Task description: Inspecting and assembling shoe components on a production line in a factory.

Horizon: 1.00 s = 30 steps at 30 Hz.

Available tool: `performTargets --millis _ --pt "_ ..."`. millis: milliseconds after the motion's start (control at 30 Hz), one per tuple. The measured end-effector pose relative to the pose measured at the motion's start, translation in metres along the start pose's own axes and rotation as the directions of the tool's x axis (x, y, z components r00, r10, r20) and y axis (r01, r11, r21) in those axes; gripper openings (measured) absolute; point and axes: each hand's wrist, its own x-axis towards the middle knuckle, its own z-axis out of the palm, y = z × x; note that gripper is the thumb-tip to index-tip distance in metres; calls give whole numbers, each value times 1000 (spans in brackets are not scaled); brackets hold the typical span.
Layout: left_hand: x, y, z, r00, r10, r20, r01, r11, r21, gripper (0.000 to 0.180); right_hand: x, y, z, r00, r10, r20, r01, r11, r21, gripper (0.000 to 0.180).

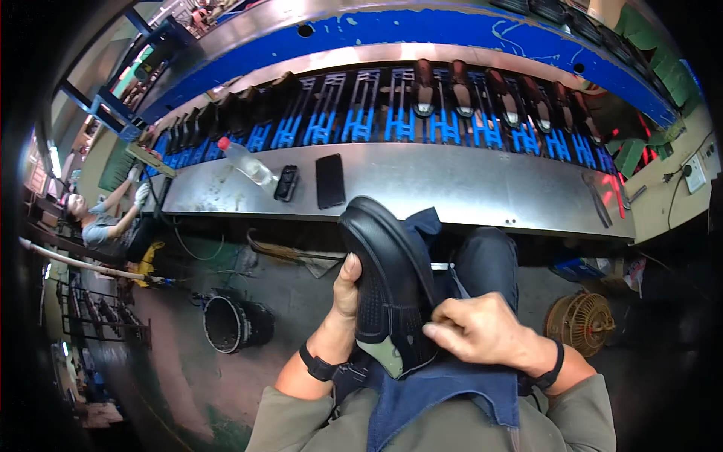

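Note:
A black shoe [385,290] with a pale green patch at its heel end stands tilted over my lap, its toe toward the bench. My left hand [344,301] grips it along its left side, with the thumb upright against the upper. Beside the shoe's lower right side, my right hand [478,328] is closed with its fingers curled. Whatever those fingers may hold is hidden. Beneath the shoe lies a dark blue apron [444,395] across my lap.
Ahead runs a metal bench [429,181] holding a bottle [248,162], a phone [330,181], a small black device [286,183] and pliers [597,200]. Shoes [424,87] sit on a blue-slatted conveyor [361,124] behind. A bucket [237,324], a round fan [580,322] and a co-worker [109,218] flank me.

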Motion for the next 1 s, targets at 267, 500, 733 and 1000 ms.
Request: performTargets --millis 267,500,733,1000 --pt "-20 -18 4 999 -23 44 17 991 133 87 66 -2 -29 990 -123 -67 130 985 113 71" --pt "-8 6 39 918 374 133 -335 550 765 86 57 -5 -43 994 -93 61 87 991 98 56" --pt "-8 6 48 920 365 143 -275 341 899 71 49 0 -39 987 -157 -17 157 988 -9 49" --pt "6 -14 34 947 320 24 -198 526 827 69 43 -5 -29 995 -85 -47 75 982 -176 50"
